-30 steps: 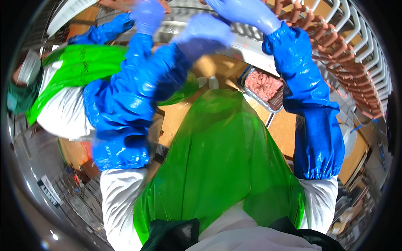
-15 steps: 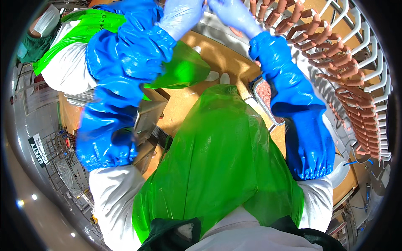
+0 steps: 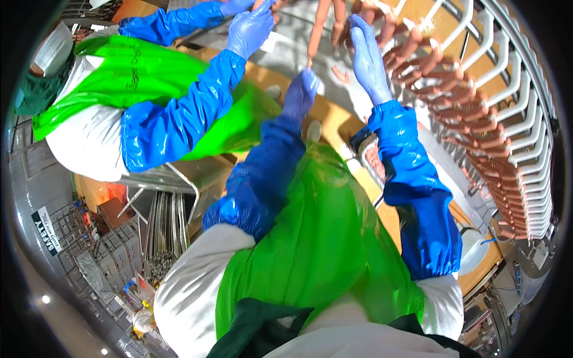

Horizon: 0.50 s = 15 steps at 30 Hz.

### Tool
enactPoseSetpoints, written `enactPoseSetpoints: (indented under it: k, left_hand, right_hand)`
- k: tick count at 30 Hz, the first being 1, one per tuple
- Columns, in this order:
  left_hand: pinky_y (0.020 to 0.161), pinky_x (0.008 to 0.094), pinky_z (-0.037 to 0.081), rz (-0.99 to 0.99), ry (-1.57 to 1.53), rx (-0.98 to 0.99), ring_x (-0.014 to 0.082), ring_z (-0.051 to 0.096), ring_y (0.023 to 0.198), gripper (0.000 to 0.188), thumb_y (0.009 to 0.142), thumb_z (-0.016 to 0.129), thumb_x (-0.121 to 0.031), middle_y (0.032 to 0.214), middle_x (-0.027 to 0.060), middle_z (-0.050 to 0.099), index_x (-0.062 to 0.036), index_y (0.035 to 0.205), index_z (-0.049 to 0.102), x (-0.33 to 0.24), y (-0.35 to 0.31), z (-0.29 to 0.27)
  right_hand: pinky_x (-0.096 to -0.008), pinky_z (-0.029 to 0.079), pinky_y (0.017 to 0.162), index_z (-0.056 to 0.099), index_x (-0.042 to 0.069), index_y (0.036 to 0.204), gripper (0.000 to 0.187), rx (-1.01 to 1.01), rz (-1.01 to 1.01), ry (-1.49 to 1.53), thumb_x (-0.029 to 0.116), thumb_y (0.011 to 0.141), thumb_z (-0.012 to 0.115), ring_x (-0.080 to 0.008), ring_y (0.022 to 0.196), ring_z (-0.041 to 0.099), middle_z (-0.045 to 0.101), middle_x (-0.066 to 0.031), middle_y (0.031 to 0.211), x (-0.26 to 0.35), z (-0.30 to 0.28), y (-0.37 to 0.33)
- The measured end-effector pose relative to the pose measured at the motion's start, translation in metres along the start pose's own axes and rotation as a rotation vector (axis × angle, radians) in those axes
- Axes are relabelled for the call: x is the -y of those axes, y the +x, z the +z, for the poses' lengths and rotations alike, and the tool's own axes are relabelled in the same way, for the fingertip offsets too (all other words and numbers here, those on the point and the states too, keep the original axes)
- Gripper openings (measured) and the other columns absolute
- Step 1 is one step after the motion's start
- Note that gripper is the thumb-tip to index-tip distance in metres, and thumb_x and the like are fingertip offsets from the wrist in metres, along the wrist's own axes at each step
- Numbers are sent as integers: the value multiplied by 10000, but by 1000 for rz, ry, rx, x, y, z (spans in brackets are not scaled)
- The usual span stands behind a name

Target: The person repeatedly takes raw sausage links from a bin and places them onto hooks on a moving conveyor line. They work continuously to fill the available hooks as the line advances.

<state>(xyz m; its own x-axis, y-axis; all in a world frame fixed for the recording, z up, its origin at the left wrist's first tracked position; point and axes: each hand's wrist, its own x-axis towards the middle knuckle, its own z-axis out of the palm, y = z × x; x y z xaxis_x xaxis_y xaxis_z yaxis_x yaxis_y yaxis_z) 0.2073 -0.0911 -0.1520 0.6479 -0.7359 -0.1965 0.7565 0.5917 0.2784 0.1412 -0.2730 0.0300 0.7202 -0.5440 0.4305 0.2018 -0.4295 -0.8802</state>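
A string of brown sausages (image 3: 319, 27) comes down from the top edge. My left hand (image 3: 300, 94), in a lilac glove, closes around its lower tip; the fingertips are partly blurred. To the right, my right hand (image 3: 369, 62), gloved alike, is open, its fingers stretched out and held together. It is beside a long row of linked sausages (image 3: 427, 89) that hang in loops from white hooks (image 3: 514, 77). Blue plastic sleeves cover both my forearms.
At left a co-worker in a green apron (image 3: 98, 83) reaches in with a gloved hand (image 3: 250, 33). A metal holder of thin rods (image 3: 164, 230) stands below them. A tray of pink minced meat (image 3: 374, 161) lies left of my right sleeve.
My hands were together at the top; the left has come down and the right has moved right and opened. The co-worker's arm and gloved hand now show, and the rod holder has come into view.
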Motion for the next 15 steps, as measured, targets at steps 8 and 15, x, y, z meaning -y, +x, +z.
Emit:
enactPoseSetpoints:
  k: [8,15]
  left_hand:
    - [872,294,444,786,1477,296,175,569,969,265,858,579,-37,1066,83,601,-16,1122,594,10,-19,213]
    - [727,257,411,110,1036,215,87,492,763,206,962,504,-266,824,-25,516,-66,936,544,-43,119,208]
  right_hand:
    - [-300,447,802,595,46,1125,363,137,527,460,321,892,555,-158,941,553,595,-79,1059,-9,26,66]
    - [-323,477,735,578,-37,1090,326,10,206,79,236,967,449,-190,816,608,641,-119,887,-38,42,55]
